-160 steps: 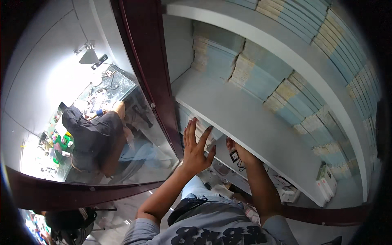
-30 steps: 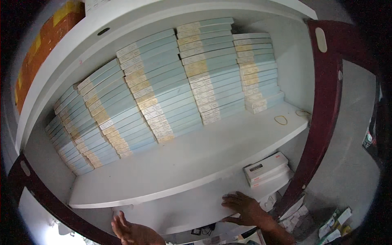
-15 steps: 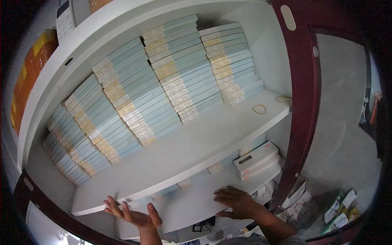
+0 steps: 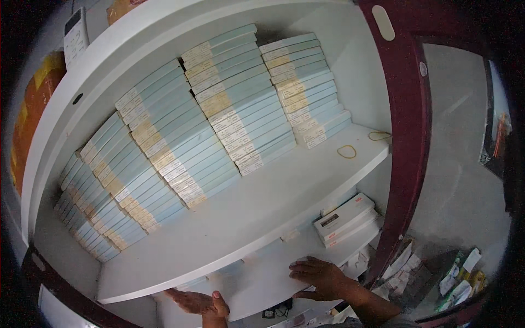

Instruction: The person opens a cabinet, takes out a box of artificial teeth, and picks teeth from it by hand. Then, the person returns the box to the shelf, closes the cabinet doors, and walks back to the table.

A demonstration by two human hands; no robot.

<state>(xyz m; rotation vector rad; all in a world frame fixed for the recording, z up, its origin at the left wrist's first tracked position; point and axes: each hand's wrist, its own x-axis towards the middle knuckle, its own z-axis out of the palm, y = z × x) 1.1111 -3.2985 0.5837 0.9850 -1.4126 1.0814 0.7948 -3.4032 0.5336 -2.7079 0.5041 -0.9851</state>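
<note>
My left hand (image 4: 198,302) is below the front edge of the upper shelf (image 4: 219,232), thumb raised and fingers stretched toward the lower compartment. Nothing shows in it. My right hand (image 4: 318,277) lies palm down at the lower shelf (image 4: 262,279), its fingers extended and holding nothing that I can see. Just beyond the right hand, a small stack of white boxes (image 4: 347,218) stands on that lower shelf. Pale blue flat boxes with paper labels (image 4: 229,120) fill the upper shelf in several leaning stacks. More pale blue boxes sit deeper on the lower shelf, mostly hidden.
Two rubber bands (image 4: 346,151) lie at the upper shelf's right end. A dark red cabinet frame (image 4: 407,136) borders the right side. Packets and papers (image 4: 459,281) lie at the lower right. An orange taped package (image 4: 35,120) and a white remote control (image 4: 76,38) are at upper left.
My left hand has lowered and turned, moving from spread fingers before the shelf edge to reaching beneath it. The right hand stays nearly in place. The view has shifted slightly.
</note>
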